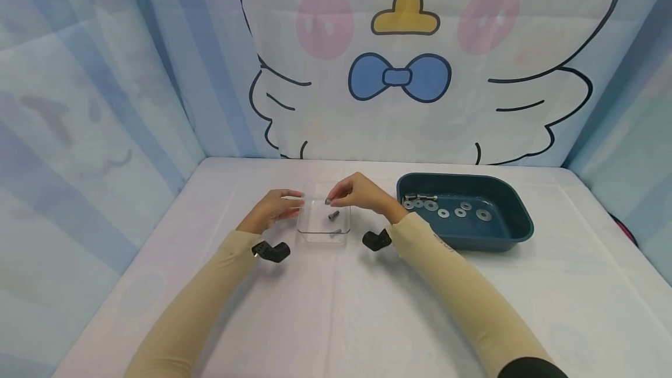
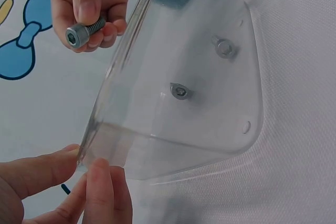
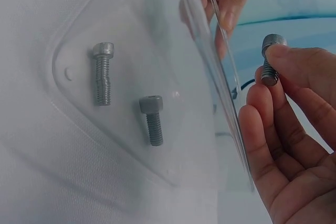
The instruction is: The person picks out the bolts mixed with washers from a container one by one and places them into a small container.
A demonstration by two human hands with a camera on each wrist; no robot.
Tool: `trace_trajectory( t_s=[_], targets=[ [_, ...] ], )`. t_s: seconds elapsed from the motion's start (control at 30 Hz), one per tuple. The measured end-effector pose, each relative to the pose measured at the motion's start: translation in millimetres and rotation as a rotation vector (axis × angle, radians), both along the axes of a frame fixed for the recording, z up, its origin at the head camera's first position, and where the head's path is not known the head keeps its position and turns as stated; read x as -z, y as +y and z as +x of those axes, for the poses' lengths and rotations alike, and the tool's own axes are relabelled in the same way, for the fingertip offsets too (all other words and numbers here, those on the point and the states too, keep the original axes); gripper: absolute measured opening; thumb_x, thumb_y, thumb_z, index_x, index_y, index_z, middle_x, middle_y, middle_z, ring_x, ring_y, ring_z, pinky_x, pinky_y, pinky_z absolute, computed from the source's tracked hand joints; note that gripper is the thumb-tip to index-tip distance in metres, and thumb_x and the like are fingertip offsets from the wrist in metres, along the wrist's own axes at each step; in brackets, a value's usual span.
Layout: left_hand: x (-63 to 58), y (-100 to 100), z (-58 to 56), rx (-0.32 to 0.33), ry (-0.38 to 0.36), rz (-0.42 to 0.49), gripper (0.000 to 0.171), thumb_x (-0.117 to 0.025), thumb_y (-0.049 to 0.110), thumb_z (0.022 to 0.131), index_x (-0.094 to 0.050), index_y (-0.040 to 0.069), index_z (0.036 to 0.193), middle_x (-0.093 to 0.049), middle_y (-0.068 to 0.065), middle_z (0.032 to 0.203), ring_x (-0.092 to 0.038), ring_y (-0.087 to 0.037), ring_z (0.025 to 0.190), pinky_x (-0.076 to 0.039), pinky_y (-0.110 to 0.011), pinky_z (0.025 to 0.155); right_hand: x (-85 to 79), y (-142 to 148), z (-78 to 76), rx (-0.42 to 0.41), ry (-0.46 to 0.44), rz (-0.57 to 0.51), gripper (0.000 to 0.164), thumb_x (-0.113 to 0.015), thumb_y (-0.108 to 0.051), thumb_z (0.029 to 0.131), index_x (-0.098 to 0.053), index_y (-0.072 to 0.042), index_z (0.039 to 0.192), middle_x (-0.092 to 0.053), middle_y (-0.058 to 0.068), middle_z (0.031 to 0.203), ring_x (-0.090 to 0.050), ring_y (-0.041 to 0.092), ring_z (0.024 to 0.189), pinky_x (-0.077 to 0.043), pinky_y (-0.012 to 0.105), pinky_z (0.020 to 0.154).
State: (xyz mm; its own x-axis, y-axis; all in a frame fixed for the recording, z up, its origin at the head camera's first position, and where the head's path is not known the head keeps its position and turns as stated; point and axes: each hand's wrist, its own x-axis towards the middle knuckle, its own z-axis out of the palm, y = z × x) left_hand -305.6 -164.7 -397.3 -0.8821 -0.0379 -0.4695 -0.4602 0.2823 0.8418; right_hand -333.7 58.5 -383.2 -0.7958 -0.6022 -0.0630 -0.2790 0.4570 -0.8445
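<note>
The left hand (image 1: 275, 207) pinching the edge of the clear plastic box (image 1: 314, 218) should brace it lightly while the right hand (image 1: 362, 193), thumb and fingers closed on a socket-head cap screw (image 2: 82, 32) just above it, best clears the rim slowly.

Grey socket-head bolt (image 2: 79, 35) — held tilted, apparently over clear box (image 1: 315, 214) | two similar bolts (image 3: 152, 121) — lying inside
</note>
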Motion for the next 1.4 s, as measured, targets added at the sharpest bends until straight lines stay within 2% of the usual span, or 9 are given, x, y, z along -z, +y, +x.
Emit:
trace_trajectory(
  t_s=[0.23, 0.37, 0.57, 0.73, 0.87, 1.07, 1.4],
  targets=[
    [0.6, -0.6, -0.6, -0.006, 0.0, 0.008, 0.042, -0.06, 0.012, 0.092, -0.051, 0.005, 0.133, -0.055, -0.007, 0.113, -0.057, -0.004, 0.073, -0.051, -0.011, 0.065, -2.8, -1.0, 1.8, -0.048, 0.028, -0.007, 0.013, -0.072, -0.016, 0.083, -0.074, -0.008, 0.093, -0.072, 0.003, 0.093, -0.065, 0.013, 0.083, -0.054, 0.026, 0.083],
    [0.2, -0.6, -0.7, -0.006, -0.002, 0.007, 0.042, -0.06, 0.012, 0.092, -0.05, 0.006, 0.133, -0.054, -0.008, 0.115, -0.057, -0.004, 0.073, -0.051, -0.011, 0.065, -2.2, -4.0, 1.6, -0.019, 0.014, 0.024, 0.017, -0.07, -0.012, 0.084, -0.072, -0.003, 0.098, -0.072, 0.008, 0.097, -0.065, 0.013, 0.084, -0.054, 0.029, 0.086],
    [-1.0, 0.0, -0.8, -0.007, -0.003, 0.005, 0.044, -0.06, 0.013, 0.092, -0.049, 0.005, 0.134, -0.054, -0.011, 0.123, -0.057, -0.005, 0.074, -0.052, -0.011, 0.067, -1.9, -5.8, 2.4, 0.025, 0.017, 0.04, 0.023, -0.069, -0.011, 0.085, -0.069, 0.003, 0.103, -0.071, 0.011, 0.098, -0.062, 0.01, 0.08, -0.054, 0.028, 0.085],
    [-0.4, 0.5, -0.9, -0.014, -0.007, 0.007, 0.043, -0.061, 0.013, 0.091, -0.051, 0.006, 0.132, -0.055, -0.008, 0.115, -0.057, -0.004, 0.071, -0.051, -0.011, 0.064, -2.5, -6.2, 3.5, 0.047, 0.016, 0.037, 0.023, -0.069, -0.011, 0.085, -0.07, 0.002, 0.104, -0.071, 0.011, 0.099, -0.061, 0.011, 0.08, -0.053, 0.027, 0.085],
    [0.5, 1.3, -1.4, -0.031, -0.018, 0.0, 0.042, -0.063, 0.015, 0.09, -0.053, 0.007, 0.131, -0.057, -0.006, 0.109, -0.057, -0.004, 0.069, -0.051, -0.011, 0.063, -1.6, -6.4, 3.7, 0.061, 0.009, 0.004, 0.026, -0.068, -0.011, 0.086, -0.068, 0.002, 0.108, -0.07, 0.012, 0.103, -0.063, 0.014, 0.086, -0.054, 0.03, 0.088],
    [0.5, 2.0, -2.6, -0.04, -0.03, -0.015, 0.041, -0.063, 0.016, 0.091, -0.053, 0.009, 0.13, -0.057, -0.007, 0.112, -0.058, -0.005, 0.07, -0.052, -0.012, 0.064, -0.6, -5.9, 3.4, 0.048, 0.01, -0.041, 0.036, -0.067, -0.011, 0.086, -0.062, 0.0, 0.12, -0.069, 0.013, 0.11, -0.065, 0.019, 0.098, -0.051, 0.037, 0.096],
    [0.1, 1.0, -1.7, -0.031, -0.024, 0.01, 0.042, -0.063, 0.015, 0.091, -0.053, 0.007, 0.131, -0.056, -0.005, 0.105, -0.057, -0.004, 0.067, -0.051, -0.011, 0.063, 0.2, -6.5, 2.6, 0.025, -0.01, -0.063, 0.04, -0.067, -0.012, 0.087, -0.058, -0.001, 0.124, -0.067, 0.016, 0.114, -0.066, 0.023, 0.101, -0.048, 0.042, 0.099]
  ],
)
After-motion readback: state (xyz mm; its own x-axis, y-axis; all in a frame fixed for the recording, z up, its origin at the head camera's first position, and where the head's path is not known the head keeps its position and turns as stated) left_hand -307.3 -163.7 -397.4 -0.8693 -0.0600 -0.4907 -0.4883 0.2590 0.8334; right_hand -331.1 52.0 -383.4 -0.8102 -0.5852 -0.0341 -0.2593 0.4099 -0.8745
